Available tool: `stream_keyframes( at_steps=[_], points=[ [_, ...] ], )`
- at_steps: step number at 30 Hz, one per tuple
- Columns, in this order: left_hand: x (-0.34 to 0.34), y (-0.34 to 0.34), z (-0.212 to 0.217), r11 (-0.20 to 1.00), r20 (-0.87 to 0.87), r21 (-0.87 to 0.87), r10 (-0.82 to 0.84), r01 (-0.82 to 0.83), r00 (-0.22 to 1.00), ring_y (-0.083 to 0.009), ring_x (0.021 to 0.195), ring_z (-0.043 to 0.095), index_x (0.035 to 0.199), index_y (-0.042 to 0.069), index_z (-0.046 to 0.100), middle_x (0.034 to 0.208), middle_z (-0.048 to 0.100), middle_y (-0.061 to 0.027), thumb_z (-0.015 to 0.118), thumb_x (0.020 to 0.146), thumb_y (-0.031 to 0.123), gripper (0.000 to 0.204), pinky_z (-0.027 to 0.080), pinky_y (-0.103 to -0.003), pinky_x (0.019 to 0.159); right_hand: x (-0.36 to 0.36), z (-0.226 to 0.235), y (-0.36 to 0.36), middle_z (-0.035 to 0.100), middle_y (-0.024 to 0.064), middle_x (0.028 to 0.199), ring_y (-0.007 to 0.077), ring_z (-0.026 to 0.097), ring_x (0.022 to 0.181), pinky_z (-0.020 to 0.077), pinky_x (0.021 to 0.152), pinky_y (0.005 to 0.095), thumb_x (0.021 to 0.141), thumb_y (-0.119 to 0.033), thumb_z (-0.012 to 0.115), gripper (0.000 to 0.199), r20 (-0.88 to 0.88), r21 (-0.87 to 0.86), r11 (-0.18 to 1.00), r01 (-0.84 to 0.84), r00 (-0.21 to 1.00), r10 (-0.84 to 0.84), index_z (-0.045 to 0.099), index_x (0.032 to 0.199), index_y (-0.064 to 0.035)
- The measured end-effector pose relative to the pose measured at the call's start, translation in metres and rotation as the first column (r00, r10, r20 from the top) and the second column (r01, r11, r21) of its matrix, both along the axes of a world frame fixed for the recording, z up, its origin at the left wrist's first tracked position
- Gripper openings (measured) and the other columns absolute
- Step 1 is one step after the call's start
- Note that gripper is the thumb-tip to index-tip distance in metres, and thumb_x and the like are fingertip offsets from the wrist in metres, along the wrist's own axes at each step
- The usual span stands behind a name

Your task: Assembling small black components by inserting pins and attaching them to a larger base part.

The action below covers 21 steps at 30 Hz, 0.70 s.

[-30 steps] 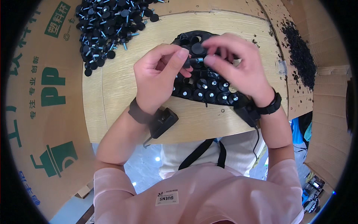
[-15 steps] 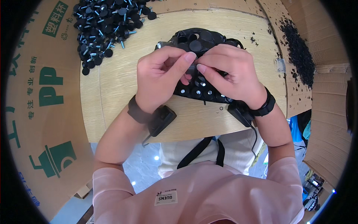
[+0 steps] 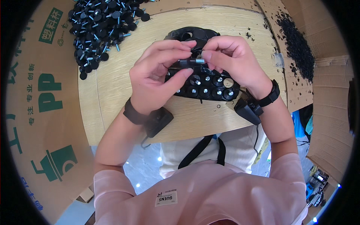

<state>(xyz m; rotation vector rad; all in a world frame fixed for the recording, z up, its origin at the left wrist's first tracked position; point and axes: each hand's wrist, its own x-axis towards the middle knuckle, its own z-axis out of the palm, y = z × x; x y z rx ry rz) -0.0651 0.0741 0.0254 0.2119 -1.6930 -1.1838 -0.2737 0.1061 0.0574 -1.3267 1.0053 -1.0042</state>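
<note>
My left hand (image 3: 154, 75) is closed around a black-headed threaded bolt (image 3: 200, 61), whose silver stud points right towards my other hand. The fingers of my right hand (image 3: 237, 60) are pinched together close to the stud's tip. What they hold, if anything, is too small to make out. Beneath both hands lies a black holder (image 3: 210, 98) with round sockets. Several of the sockets in its near rows contain black-headed bolts with their silver ends up, and one socket at the right shows pale through its hole. My hands hide part of the holder's middle.
A large heap of black-headed bolts (image 3: 99, 30) lies at the far left of the wooden table (image 3: 123, 112). At the far right is a pile of small black pieces (image 3: 296, 45). Cardboard walls (image 3: 48, 123) rise on both sides. Black boxes hang by both wrists.
My left hand has shifted slightly left and turned, bringing the silver stud into view. My right hand has moved up a little, and more of the holder's near rows shows.
</note>
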Motion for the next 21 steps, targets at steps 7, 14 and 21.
stream_keyframes(
  at_steps=[7,14,21],
  points=[
    [-0.003,0.005,0.002,0.964,0.031,0.2,0.17,-0.172,0.985,-0.0244,0.1,0.063,0.104,-0.007,0.064,0.115,0.056,-0.0147,0.069,0.074,-0.014,0.031,0.054,-0.031,0.088,0.007,-0.01,0.003,0.066,-0.001,0.08,0.001,0.054,0.069,0.0429,0.059,0.0163,0.088,-0.005,0.065,0.007,0.099,-0.21,0.974,0.086,0.993,-0.066,0.068,0.09,0.0007],
    [0.001,0.002,0.0,0.997,-0.031,0.066,0.032,-0.03,0.999,-0.0208,0.1,0.063,0.106,-0.006,0.062,0.115,0.057,-0.0152,0.069,0.074,-0.015,0.034,0.053,-0.03,0.087,-0.004,-0.009,-0.004,0.062,-0.0039,0.072,0.0014,0.051,0.061,0.0407,0.055,0.0178,0.082,-0.005,0.069,0.005,-0.307,-0.31,0.947,0.086,0.934,-0.185,0.069,0.085,-0.0014],
    [-0.002,0.001,-0.002,0.952,-0.05,0.24,0.207,-0.189,0.977,-0.0185,0.099,0.062,0.105,-0.005,0.062,0.114,0.058,-0.0137,0.068,0.076,-0.015,0.031,0.053,-0.029,0.086,-0.001,0.004,0.01,0.068,0.0066,0.082,0.0084,0.058,0.061,0.0445,0.053,0.0189,0.086,-0.004,0.064,0.007,0.275,-0.266,0.962,-0.057,0.952,0.132,0.067,0.09,0.0006]
  ],
)
